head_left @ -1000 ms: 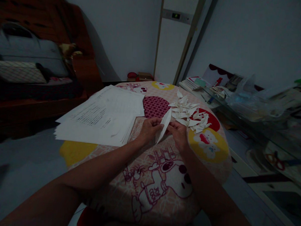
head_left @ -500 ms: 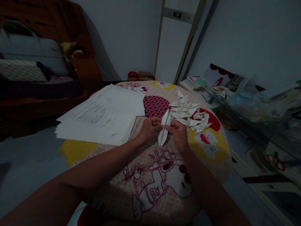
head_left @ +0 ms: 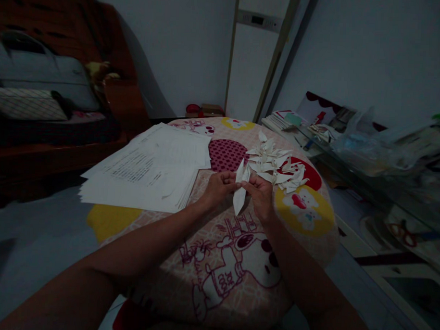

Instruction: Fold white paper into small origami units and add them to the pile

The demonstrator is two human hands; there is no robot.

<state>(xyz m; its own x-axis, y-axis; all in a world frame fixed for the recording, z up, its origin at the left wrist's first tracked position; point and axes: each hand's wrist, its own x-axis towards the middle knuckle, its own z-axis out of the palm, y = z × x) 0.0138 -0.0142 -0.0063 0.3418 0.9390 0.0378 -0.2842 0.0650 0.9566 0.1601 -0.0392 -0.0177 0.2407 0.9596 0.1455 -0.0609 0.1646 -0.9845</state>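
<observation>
Between my two hands is a narrow piece of folded white paper (head_left: 239, 201), pointed at its near end and split into two points at the far end. My left hand (head_left: 220, 188) pinches its left side with thumb and fingers. On the right side my right hand (head_left: 260, 193) pinches it too, the thumb lying on the front. Just beyond my right hand lies a pile of folded paper cranes (head_left: 270, 159). A stack of printed paper sheets (head_left: 148, 165) rests to the left of my hands.
A patterned cloth (head_left: 233, 290) covers the round table. To the right stands a glass-topped cabinet (head_left: 357, 172) with papers and a plastic bag (head_left: 365, 139). A wooden bench (head_left: 124, 101) holding a grey bag (head_left: 64, 77) is at the left.
The folded paper's near end was split by a central slit and is now one smooth point; its far end now parts into two points. Both hands stay in nearly the same place.
</observation>
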